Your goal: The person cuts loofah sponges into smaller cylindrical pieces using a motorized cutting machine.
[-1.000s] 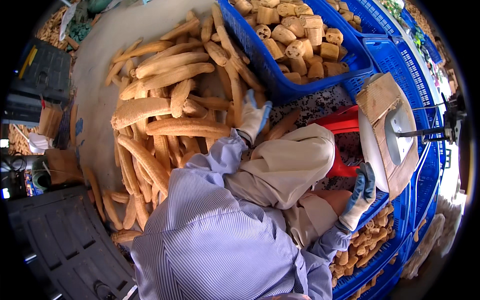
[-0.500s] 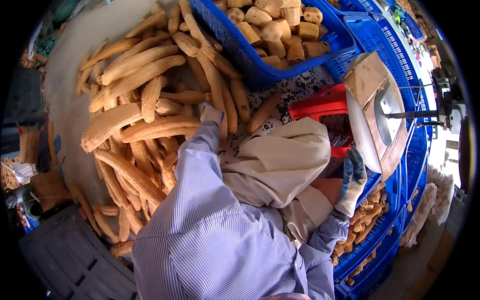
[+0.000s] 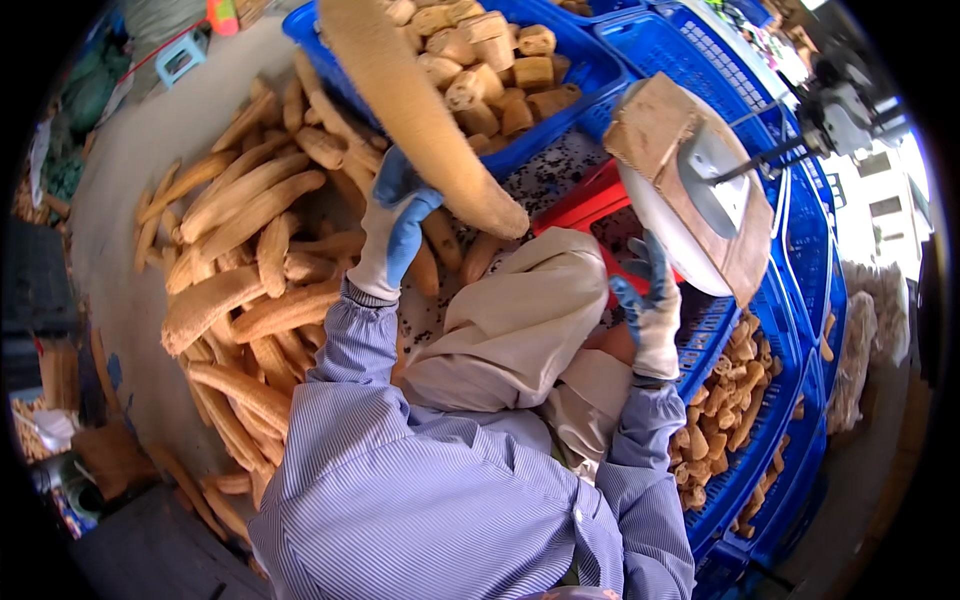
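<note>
Left hand [image 3: 388,212] grips a long tan loofah [image 3: 430,115], partly hiding a blue plastic crate [image 3: 592,72]; right hand [image 3: 655,308] spreads beside a white, wood-faced disc [image 3: 690,215].

knee [image 3: 565,275] as obstacle between hands [image 3: 655,312]

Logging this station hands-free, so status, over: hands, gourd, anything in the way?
Left hand gripping long tan gourd, raised. Right hand open, apparently empty. Trousered knee between the hands; gourd overlaps blue crate in view.
</note>
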Tool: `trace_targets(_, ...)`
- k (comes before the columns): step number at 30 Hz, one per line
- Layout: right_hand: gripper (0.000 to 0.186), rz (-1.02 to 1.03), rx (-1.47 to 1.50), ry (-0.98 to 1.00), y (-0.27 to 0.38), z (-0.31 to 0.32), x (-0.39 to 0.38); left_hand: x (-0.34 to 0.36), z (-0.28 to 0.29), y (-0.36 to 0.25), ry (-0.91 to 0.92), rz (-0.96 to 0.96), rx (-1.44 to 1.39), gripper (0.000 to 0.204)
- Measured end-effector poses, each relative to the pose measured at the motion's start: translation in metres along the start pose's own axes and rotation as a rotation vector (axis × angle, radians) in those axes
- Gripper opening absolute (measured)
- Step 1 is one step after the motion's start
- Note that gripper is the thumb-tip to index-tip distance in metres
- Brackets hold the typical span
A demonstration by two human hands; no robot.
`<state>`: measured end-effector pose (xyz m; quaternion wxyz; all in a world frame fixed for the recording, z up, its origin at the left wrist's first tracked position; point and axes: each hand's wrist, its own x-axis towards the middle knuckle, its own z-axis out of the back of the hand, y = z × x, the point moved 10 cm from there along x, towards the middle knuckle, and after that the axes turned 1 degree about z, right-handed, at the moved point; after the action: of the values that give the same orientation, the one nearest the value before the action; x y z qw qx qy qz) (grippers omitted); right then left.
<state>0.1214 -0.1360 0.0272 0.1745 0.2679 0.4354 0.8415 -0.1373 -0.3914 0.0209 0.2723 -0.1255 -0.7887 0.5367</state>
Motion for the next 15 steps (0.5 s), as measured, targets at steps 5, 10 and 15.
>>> trace_targets(5, 0.118, 0.143, 0.266, -0.098, 0.008, 0.004, 0.010, 0.015, -0.179, -0.062, 0.418, -0.413, 0.428, 0.064)
trace_targets(10, 0.100, -0.044, 0.644, -0.179, -0.022, 0.036, -0.007, -0.034, -0.300, -0.055, 0.745, -0.576, 0.511, 0.064)
trace_targets(15, 0.090, 0.039, 1.114, -0.301, -0.024, 0.069, -0.014, 0.008, -0.244, -0.029, 0.308, -0.475, 0.304, 0.055)
